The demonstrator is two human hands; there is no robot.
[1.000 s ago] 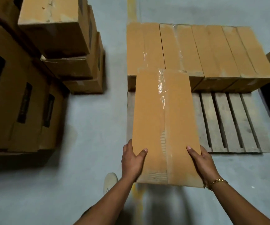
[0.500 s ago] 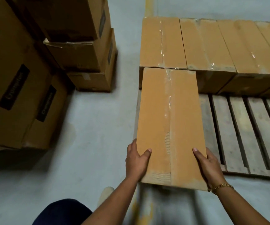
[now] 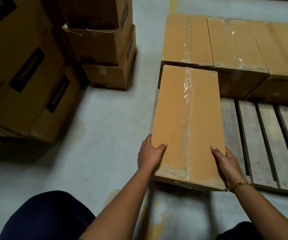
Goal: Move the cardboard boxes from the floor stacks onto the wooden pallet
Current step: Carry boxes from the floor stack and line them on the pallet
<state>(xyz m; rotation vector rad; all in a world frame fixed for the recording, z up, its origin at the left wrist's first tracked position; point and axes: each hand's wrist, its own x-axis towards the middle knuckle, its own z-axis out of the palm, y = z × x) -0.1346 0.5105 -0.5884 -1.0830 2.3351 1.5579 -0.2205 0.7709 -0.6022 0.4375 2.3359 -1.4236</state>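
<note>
Grey concrete floor fills the head view, with floor stacks of cartons at left and the wooden pallet at right. A row of boxes occupies the pallet's far half. The left hand and right hand clasp the near corners of a taped cardboard box, thumbs on top; its far end lies just beside the row. Judged step: set-down at the pallet's left edge. Next move: seat the near end on the slats, square it, release.

The floor is carrying stacked boxes on my left and a pallet on my right. A row of boxes is lying along the pallet's far edge; the long box I am gripping is covering its left end.
</note>
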